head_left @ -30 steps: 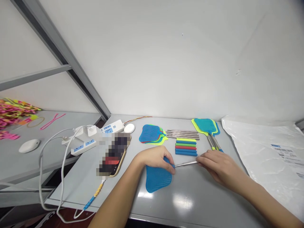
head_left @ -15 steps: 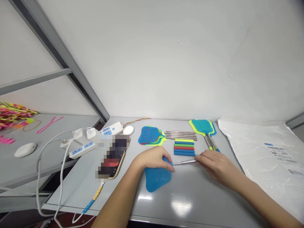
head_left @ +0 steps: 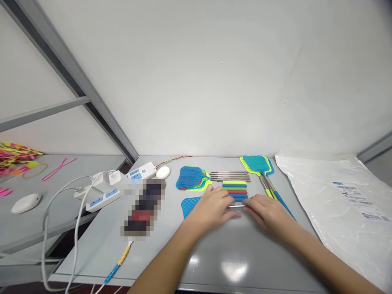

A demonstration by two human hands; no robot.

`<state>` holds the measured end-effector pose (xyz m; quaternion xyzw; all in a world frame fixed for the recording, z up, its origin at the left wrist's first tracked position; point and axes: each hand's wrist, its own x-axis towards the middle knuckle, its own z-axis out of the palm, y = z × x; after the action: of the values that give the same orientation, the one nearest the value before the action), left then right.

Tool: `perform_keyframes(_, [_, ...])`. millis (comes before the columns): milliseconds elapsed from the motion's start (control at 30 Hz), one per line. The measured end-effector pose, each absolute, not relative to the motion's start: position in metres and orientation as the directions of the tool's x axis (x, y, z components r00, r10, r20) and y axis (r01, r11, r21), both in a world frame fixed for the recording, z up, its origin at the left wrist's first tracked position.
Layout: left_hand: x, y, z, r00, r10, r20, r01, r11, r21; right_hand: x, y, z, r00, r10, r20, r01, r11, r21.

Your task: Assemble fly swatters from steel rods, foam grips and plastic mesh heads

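A blue mesh fly swatter head (head_left: 190, 206) lies on the table, partly covered by my left hand (head_left: 214, 207). A silvery metal rod (head_left: 236, 206) runs between my hands, level with the table. Thumb and fingers of the left hand close around the rod's left part. My right hand (head_left: 268, 211) grips its right end. Whether the rod sits inside the swatter's neck is hidden under the left hand. Just beyond the hands lie several coloured handle sleeves (head_left: 234, 192) in a row, and behind them several metal rods (head_left: 230, 176).
Stacked swatter heads (head_left: 190, 178) lie at the back; assembled fly swatters (head_left: 257, 164) lie right of the rods. A white plastic mailer (head_left: 324, 204) covers the right side. At left are a phone (head_left: 143, 208), power strips (head_left: 142, 171), cables and a round white disc (head_left: 163, 172).
My left hand has moved right, from the swatter's neck onto the rod, close to my right hand. The blue swatter head has turned and shifted away from me. The view has shifted slightly.
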<state>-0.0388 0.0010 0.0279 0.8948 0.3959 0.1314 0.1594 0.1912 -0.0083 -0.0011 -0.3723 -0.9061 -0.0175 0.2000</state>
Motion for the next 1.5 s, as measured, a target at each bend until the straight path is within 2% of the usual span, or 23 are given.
perform_keyframes(133, [-0.030, -0.001, 0.025, 0.642, 0.762, 0.089, 0.716, -0.637, 0.285, 0.187, -0.003, 0.003, -0.626, 0.667, 0.403, 0.675, 0.723, -0.148])
perform_keyframes(233, [-0.042, 0.002, 0.031, 0.581, 0.810, 0.076, 0.755, -0.572, 0.320, 0.194, 0.005, -0.001, -0.539, 0.699, 0.470, 0.724, 0.670, -0.166])
perform_keyframes(367, [-0.066, 0.008, 0.043, 0.447, 0.884, 0.135, 0.800, -0.462, 0.382, 0.199, 0.009, -0.014, -0.429, 0.744, 0.512, 0.786, 0.587, -0.194])
perform_keyframes(500, [-0.081, 0.013, 0.049, 0.352, 0.919, 0.177, 0.823, -0.394, 0.408, 0.190, 0.005, -0.025, -0.500, 0.740, 0.450, 0.781, 0.610, -0.136])
perform_keyframes(667, [-0.084, 0.015, 0.048, 0.331, 0.922, 0.199, 0.820, -0.386, 0.424, 0.177, 0.002, -0.031, -0.569, 0.728, 0.383, 0.773, 0.632, -0.052])
perform_keyframes(900, [-0.085, 0.017, 0.045, 0.345, 0.905, 0.248, 0.805, -0.421, 0.417, 0.177, 0.001, -0.031, -0.563, 0.742, 0.365, 0.771, 0.630, -0.094])
perform_keyframes(1233, [-0.088, 0.022, 0.035, 0.344, 0.888, 0.305, 0.788, -0.450, 0.420, 0.179, 0.002, -0.038, -0.602, 0.739, 0.303, 0.699, 0.671, -0.248])
perform_keyframes(1400, [-0.091, 0.024, 0.034, 0.317, 0.887, 0.336, 0.791, -0.443, 0.422, 0.186, -0.005, -0.029, -0.428, 0.850, 0.308, 0.710, 0.527, -0.466])
perform_keyframes(1500, [-0.093, 0.025, 0.033, 0.310, 0.884, 0.351, 0.791, -0.444, 0.421, 0.191, -0.007, -0.021, -0.332, 0.886, 0.325, 0.703, 0.462, -0.540])
